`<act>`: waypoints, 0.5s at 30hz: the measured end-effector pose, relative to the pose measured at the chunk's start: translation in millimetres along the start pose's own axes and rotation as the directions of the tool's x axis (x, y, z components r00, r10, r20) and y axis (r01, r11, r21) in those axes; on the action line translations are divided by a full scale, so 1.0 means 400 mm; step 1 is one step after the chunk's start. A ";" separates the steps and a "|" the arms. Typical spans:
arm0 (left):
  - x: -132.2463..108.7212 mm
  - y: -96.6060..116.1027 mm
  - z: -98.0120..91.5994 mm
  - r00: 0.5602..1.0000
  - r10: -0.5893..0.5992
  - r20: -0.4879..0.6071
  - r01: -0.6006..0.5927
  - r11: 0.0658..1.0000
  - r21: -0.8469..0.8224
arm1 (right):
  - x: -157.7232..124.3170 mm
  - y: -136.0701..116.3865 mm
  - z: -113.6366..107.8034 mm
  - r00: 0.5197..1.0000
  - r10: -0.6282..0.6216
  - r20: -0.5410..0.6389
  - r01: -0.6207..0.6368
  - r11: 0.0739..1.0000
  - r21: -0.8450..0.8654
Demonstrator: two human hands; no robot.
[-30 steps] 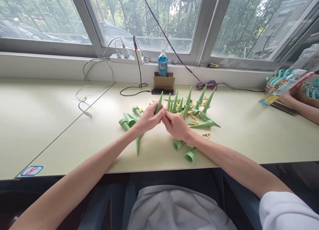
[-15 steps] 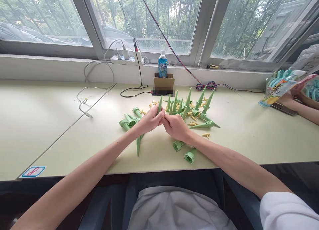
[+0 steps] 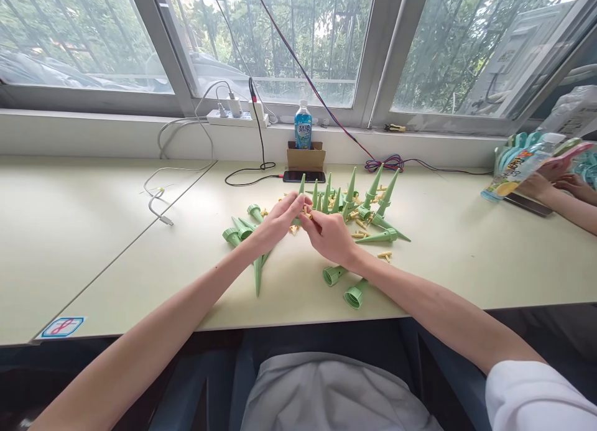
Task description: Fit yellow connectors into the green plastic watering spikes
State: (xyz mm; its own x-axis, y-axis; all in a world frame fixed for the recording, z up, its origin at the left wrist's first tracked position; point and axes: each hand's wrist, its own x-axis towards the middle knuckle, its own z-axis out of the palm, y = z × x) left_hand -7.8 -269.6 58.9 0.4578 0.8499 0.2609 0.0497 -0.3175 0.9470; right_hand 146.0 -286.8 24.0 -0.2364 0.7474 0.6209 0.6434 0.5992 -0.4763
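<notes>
My left hand (image 3: 280, 221) is closed round a green plant watering spike (image 3: 302, 183), whose pointed tip sticks up past the fingers. Pressed close beside it, my right hand (image 3: 332, 237) pinches a small yellow T-shaped valve (image 3: 307, 213) between thumb and forefinger, against the spike. The fingers hide most of the spike's cap end. Behind my right hand, several green spikes (image 3: 349, 191) stand point up among scattered yellow valves. More spikes (image 3: 242, 227) lie left of my left hand. Two spikes with open threaded caps (image 3: 355, 296) lie near my right forearm.
A phone (image 3: 304, 177) leans by a cardboard box (image 3: 305, 156) holding a blue bottle (image 3: 303, 127). Cables and a power strip (image 3: 237, 117) run along the sill. At the right, another person's hands (image 3: 536, 185) work near a plastic bag (image 3: 515, 170).
The yellow valve now shows between my fingertips. My left fingers have straightened over the spike, so less of its tip shows. Both hands stay in nearly the same place.
</notes>
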 end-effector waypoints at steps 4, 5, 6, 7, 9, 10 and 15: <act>0.004 -0.008 0.003 0.998 -0.065 0.019 0.067 0.979 -0.190 | -0.002 -0.007 0.004 0.999 -0.034 -0.027 0.032 0.998 -0.059; 0.005 -0.009 0.005 0.996 -0.076 0.038 0.083 0.971 -0.226 | -0.003 -0.008 0.004 0.999 -0.042 -0.028 0.040 0.997 -0.064; 0.005 -0.009 0.006 0.995 -0.082 0.050 0.092 0.963 -0.253 | -0.003 -0.008 0.005 0.998 -0.049 -0.031 0.046 0.997 -0.069; 0.005 -0.009 0.007 0.995 -0.085 0.058 0.098 0.958 -0.269 | -0.004 -0.008 0.005 0.998 -0.053 -0.032 0.051 0.996 -0.073; 0.006 -0.008 0.008 0.994 -0.093 0.061 0.106 0.956 -0.273 | -0.004 -0.008 0.006 0.998 -0.059 -0.030 0.056 0.995 -0.083; 0.006 -0.007 0.009 0.993 -0.098 0.061 0.111 0.957 -0.267 | -0.004 -0.007 0.006 0.998 -0.061 -0.027 0.058 0.994 -0.088; 0.006 -0.005 0.008 0.991 -0.111 0.069 0.125 0.958 -0.258 | -0.005 -0.009 0.006 0.998 -0.060 -0.017 0.058 0.992 -0.110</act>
State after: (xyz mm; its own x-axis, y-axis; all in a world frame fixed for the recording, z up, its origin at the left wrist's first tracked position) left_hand -3.9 -268.4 57.0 0.5095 0.8489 0.1409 -0.1243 -0.0894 0.9882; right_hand 142.5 -289.5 22.9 -0.2622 0.7049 0.6590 0.7049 0.6063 -0.3681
